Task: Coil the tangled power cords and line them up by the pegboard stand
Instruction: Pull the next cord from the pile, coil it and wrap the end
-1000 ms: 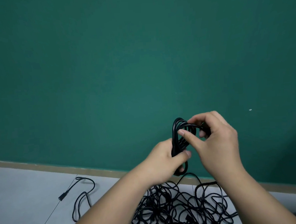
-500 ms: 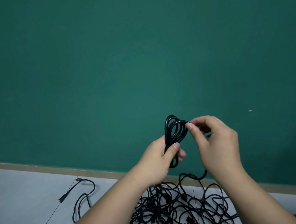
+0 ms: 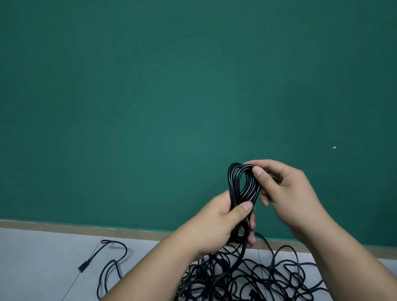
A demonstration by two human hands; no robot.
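A black power cord coil point(image 3: 240, 185) of several loops stands upright in the air in front of the green wall. My left hand point(image 3: 223, 221) grips its lower half, thumb across the strands. My right hand point(image 3: 282, 191) pinches the top right of the loops between thumb and forefinger. A strand runs down from the coil into a tangled pile of black cords point(image 3: 244, 281) on the pale floor below my arms. One loose cord point(image 3: 111, 262) with a plug end lies apart at the left. No pegboard stand is in view.
The green wall point(image 3: 165, 94) fills most of the view, with a tan baseboard point(image 3: 57, 227) where it meets the grey tiled floor point(image 3: 25, 268). A pale object's corner shows at the bottom right edge.
My right hand has laid another loop onto the coil and now pinches its top right side. The coil has grown slightly and sits straighter in my left hand.
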